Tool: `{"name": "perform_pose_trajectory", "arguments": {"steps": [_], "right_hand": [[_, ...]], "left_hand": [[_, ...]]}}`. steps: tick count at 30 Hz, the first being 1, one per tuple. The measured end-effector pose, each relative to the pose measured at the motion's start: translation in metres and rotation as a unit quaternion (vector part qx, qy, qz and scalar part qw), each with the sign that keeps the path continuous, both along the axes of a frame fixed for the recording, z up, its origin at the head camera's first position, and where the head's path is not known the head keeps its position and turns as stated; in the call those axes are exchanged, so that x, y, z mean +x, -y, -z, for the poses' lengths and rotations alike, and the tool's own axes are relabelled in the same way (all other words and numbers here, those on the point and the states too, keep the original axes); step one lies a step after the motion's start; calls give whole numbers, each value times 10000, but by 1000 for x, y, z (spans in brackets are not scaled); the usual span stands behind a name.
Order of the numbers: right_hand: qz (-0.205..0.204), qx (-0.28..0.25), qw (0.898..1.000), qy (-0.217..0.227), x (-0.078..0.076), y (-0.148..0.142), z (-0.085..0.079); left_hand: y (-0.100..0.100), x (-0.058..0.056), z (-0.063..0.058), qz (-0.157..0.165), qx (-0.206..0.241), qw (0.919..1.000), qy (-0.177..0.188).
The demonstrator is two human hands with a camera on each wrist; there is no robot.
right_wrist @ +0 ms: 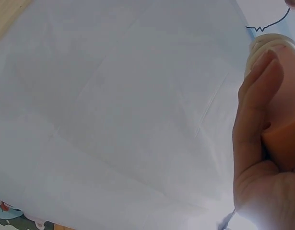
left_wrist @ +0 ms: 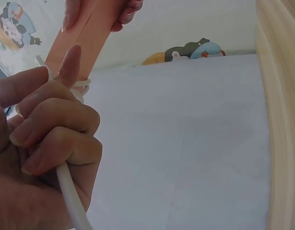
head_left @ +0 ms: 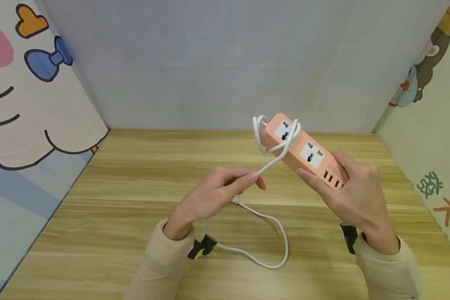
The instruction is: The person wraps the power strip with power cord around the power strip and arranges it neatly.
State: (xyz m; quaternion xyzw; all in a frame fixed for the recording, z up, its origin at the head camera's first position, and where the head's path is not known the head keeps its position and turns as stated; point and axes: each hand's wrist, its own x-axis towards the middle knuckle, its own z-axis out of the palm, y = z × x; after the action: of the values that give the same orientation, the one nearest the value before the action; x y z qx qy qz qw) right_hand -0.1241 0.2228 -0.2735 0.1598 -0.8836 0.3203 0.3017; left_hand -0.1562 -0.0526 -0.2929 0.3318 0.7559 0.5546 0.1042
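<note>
"How did things stand in the head view?"

"The pink power strip was up above the wooden table, tilted, its far end pointing to the upper left. The right hand gripped the near end by the USB ports, thumb along one side."

"And the left hand?"

"Its thumb and forefinger pinched the white cord. From there the cord ran up to the strip and looped around the far end, crossing a socket. More of it made a slack bend below that hand, from a ribbed collar. I couldn't tell whether the bend touched the table."

"What did the left wrist view add?"

"Three left fingers were curled into the palm, with cord coming out beneath them. The forefinger pointed up toward the wrapped end, and right fingertips showed on the strip higher up."

"And the right wrist view?"

"The strip sat at the right edge, partly cut off. The right fingers lay along it, holding it, with the cord's loops just past their tips. A pale wall covering filled most of the rest."
</note>
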Motion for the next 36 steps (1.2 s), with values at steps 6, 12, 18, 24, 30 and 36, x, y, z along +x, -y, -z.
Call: {"name": "perform_pose_trajectory", "arguments": {"steps": [6,12,18,24,30,36], "right_hand": [[-107,-24,9999,-10,2,-1,-1],[-242,-95,9997,-32,3,-2,-1],[-399,-100,9992,28,5,-3,-2],[-629,-36,9980,-12,6,-3,-2],[-802,29,9968,-18,6,-3,-3],[-998,-1,9950,41,7,-3,-3]], "left_hand": [[1,-4,2,111,-144,9998,-23],[1,-8,5,154,-366,9992,62],[1,-12,9,239,-424,9985,240],[2,-14,11,343,-509,9978,231],[2,-15,13,283,-622,9970,361],[1,-17,14,218,-651,9956,641]]}}
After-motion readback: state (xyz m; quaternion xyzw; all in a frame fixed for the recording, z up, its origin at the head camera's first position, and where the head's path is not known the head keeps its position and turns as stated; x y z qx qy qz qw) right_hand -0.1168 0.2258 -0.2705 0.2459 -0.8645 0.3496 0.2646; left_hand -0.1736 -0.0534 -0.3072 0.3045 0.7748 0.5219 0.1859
